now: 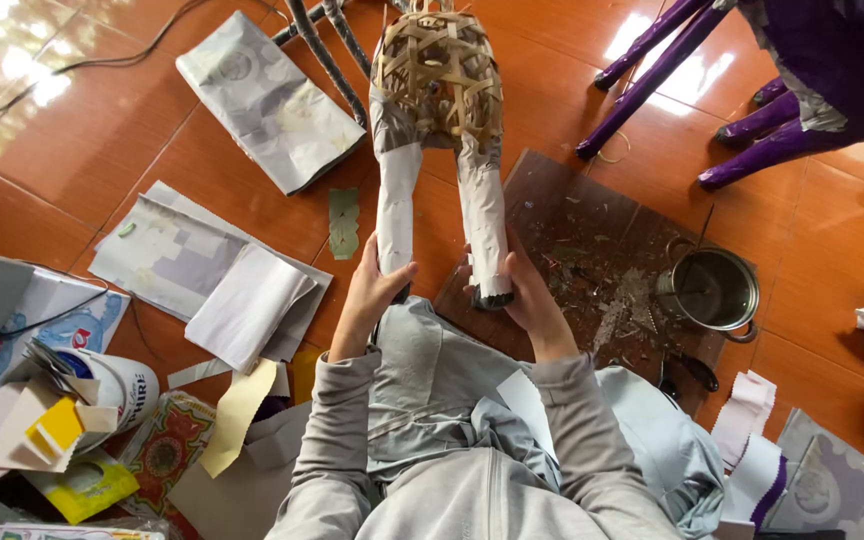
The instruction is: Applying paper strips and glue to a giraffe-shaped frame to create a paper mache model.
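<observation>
**Gripping both paper legs of the woven frame**

Holding it by the legs was how the person had the woven bamboo frame [439, 70], a four-legged animal-ish shape with its body pointing straight away from them and its two near legs coming back toward their lap. So the long axis ran directly out from the person, not sideways.

The left hand [377, 285] was curled around the lower part of the left paper-wrapped leg [396, 205], fingers closed on it. The right hand [524, 295] was wrapped around the bottom of the right paper-wrapped leg [483, 225], close to its dark tip, also closed. Both hands sat about level, neither clearly nearer the frame's body.

Relative to the frame: a dark board [592, 250] littered with scraps lay to its right, with a small metal pot [712, 290] on the board's far right edge. Sheets of grey paper [267, 100] lay to the frame's left, and purple-wrapped legs [652, 60] of another figure stood off to its upper right.
</observation>
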